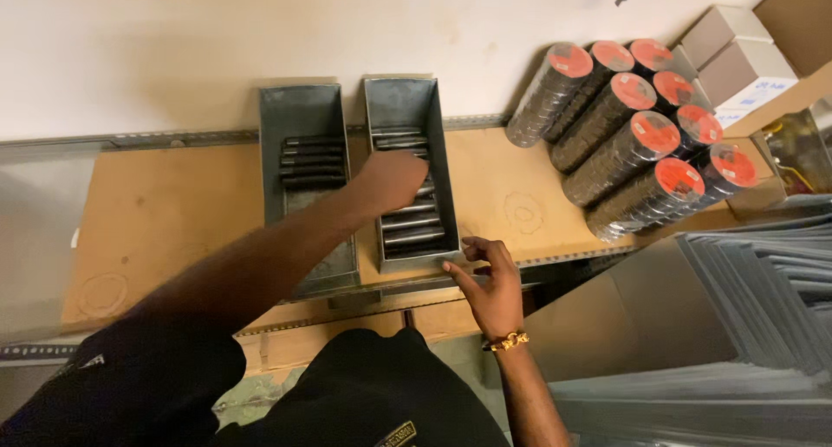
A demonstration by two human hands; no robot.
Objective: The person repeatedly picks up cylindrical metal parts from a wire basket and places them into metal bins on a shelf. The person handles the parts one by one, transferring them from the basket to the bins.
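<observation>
Two grey metal bins stand side by side on a cardboard-lined shelf (156, 213). The left bin (305, 109) holds a few dark metal rods at its far end. The right bin (438, 152) holds several similar rods (414, 235) along its length. My left hand (392, 180) reaches across into the right bin, fingers down among the rods; whether it grips one is hidden. My right hand (492, 284), with a gold bracelet on the wrist, rests at the near right corner of the right bin, fingers spread and empty.
Stacks of round discs with red labels (633, 126) lie on the shelf at the right. Small white and brown boxes (737, 57) stand behind them. Grey metal sheets (745, 308) lean at the lower right. A pale wall backs the shelf.
</observation>
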